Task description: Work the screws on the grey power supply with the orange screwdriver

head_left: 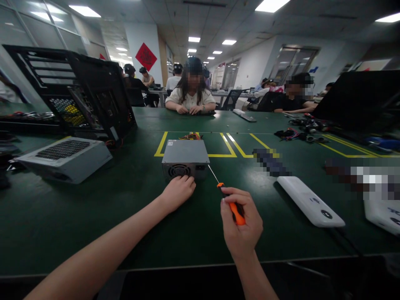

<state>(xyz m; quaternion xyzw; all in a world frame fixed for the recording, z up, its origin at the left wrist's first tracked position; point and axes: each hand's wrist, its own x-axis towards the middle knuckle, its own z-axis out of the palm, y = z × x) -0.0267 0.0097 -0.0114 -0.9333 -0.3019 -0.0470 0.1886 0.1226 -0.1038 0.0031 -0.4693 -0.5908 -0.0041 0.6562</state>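
Note:
A grey computer power supply lies on the green table, its fan grille facing me and coloured cables at its back. My left hand rests against its front lower edge, fingers curled closed. My right hand grips an orange-and-black screwdriver. The thin shaft points up and left, its tip close to the power supply's front right corner.
A second grey power supply and an open black computer case stand at left. A white flat device lies at right, with black cables and a dark case behind. People sit across the table.

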